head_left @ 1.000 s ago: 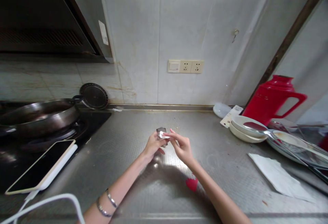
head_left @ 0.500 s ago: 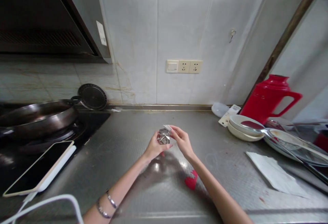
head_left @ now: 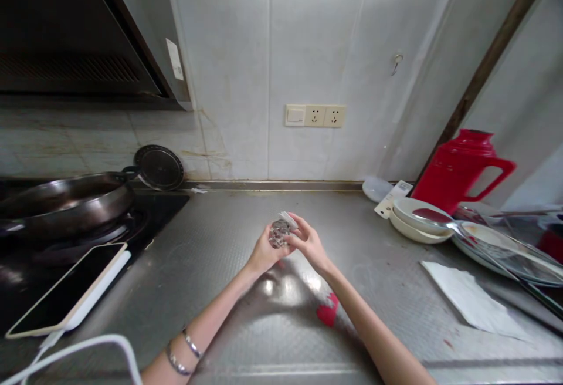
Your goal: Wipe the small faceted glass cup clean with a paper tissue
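Over the middle of the steel counter, my left hand (head_left: pixel 263 254) is wrapped round a small clear, faceted glass-like piece (head_left: pixel 278 234), gripping it from the left and below. My right hand (head_left: pixel 309 246) reaches in from the other side. Its thumb and fingers pinch a scrap of white tissue or paper (head_left: pixel 288 219) at the piece's upper right edge, and the fingertips touch the piece itself. Whether the piece is a cup or a solid block cannot be made out. Under my right forearm lies a torn red-and-clear wrapper (head_left: pixel 328 310), partly hidden.
A pan (head_left: pixel 70 203) stands on the stove at left, with a phone (head_left: pixel 65 291) and white cable (head_left: pixel 88 344) in front. At right are a red thermos jug (head_left: pixel 457 168), stacked white bowls (head_left: pixel 413 229), plates with utensils, and a white tissue (head_left: pixel 470 297) on the counter (head_left: pixel 220 209).
My right fingers have moved lower and left, onto the front of the clear piece. The white scrap tilts differently, and the piece has turned slightly in my left hand.
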{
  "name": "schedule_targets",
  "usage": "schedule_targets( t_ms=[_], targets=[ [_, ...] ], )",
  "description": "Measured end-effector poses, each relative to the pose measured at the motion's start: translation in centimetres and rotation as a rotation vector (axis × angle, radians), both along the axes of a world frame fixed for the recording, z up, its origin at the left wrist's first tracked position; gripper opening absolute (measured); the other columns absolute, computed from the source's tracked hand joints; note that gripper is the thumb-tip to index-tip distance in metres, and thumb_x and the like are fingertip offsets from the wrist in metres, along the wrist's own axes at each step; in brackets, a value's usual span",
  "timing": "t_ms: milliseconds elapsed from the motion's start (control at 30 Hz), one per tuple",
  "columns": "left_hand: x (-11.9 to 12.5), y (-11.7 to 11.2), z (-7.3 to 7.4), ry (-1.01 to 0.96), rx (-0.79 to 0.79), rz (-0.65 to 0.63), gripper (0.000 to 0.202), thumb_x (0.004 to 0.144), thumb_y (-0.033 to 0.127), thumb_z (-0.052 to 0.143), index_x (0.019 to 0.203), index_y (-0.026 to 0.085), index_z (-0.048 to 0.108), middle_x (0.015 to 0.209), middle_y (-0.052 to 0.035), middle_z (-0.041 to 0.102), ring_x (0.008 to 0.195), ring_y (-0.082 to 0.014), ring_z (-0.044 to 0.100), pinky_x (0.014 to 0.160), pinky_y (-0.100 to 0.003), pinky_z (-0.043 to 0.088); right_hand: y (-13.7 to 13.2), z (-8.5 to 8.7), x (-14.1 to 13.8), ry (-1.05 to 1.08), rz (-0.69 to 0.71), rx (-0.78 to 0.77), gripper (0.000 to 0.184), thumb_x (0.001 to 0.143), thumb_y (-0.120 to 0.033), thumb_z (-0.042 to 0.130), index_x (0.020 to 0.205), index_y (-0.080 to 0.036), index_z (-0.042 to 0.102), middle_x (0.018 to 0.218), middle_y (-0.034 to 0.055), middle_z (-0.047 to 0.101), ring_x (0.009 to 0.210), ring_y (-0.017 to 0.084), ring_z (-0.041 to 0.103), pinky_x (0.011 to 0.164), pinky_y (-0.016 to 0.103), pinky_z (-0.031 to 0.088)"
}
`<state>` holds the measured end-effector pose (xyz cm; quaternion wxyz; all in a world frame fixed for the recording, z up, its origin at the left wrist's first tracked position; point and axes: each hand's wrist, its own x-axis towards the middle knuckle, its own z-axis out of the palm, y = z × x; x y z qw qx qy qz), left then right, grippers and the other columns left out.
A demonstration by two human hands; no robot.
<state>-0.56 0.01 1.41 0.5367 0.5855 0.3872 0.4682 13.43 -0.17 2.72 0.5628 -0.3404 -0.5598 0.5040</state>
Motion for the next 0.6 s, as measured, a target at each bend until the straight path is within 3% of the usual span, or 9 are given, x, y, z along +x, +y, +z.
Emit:
schedule_targets(
  t_ms=[133, 233, 333, 433, 600],
  targets=[
    [-0.1, 0.3, -0.9, 0.029, 0.142, -0.024, 0.087, 0.059, 0.027, 0.079, 0.132, 0.017, 0.032, 0.118, -0.0134, 0.058, 0.089, -0.0201, 0.063, 0.064, -0.026, 0.054, 0.0, 0.2, 0.1, 0.102, -0.002, -0.123, 0.061, 0.068, -0.033, 0.07, 0.125, -0.021, 0.051, 0.114, 0.0084, 0.065, 0.099, 0.025, 0.063, 0.075, 0.037, 0.055],
    [-0.4, 0.7, -1.7, 0.145, 0.254, -0.013, 0.096, 0.059, 0.028, 0.081, 0.138, 0.02, 0.026, 0.122, -0.0132, 0.057, 0.096, -0.0224, 0.062, 0.078, -0.033, 0.053, 0.2, 0.1, 0.3, 0.147, -0.023, -0.161, 0.061, 0.068, -0.036, 0.071, 0.124, -0.021, 0.052, 0.116, 0.0094, 0.063, 0.101, 0.027, 0.062, 0.07, 0.036, 0.057],
    [-0.9, 1.1, -2.2, 0.302, 0.317, 0.045, 0.105, 0.057, 0.032, 0.082, 0.141, 0.023, 0.021, 0.119, -0.0129, 0.057, 0.099, -0.0252, 0.06, 0.083, -0.04, 0.052, 0.4, 0.0, 0.4, 0.165, -0.027, -0.196, 0.058, 0.069, -0.04, 0.07, 0.121, -0.019, 0.054, 0.114, 0.0101, 0.064, 0.1, 0.027, 0.062, 0.067, 0.036, 0.058],
    [-1.4, 1.4, -2.4, 0.387, 0.425, 0.131, 0.116, 0.053, 0.037, 0.084, 0.144, 0.023, 0.015, 0.127, -0.016, 0.047, 0.111, -0.03, 0.052, 0.09, -0.046, 0.048, 0.4, -0.1, 0.4, 0.164, -0.011, -0.251, 0.055, 0.071, -0.042, 0.068, 0.119, -0.019, 0.055, 0.113, 0.0106, 0.064, 0.094, 0.026, 0.064, 0.063, 0.035, 0.058],
    [-1.8, 1.5, -1.9, 0.424, 0.561, 0.098, 0.12, 0.053, 0.036, 0.084, 0.145, 0.028, 0.008, 0.137, -0.0148, 0.033, 0.125, -0.0325, 0.04, 0.1, -0.05, 0.04, 0.3, 0.0, 0.4, 0.092, 0.052, -0.291, 0.048, 0.07, -0.041, 0.069, 0.112, -0.019, 0.061, 0.11, 0.0093, 0.065, 0.085, 0.022, 0.065, 0.062, 0.033, 0.057]
  ],
)
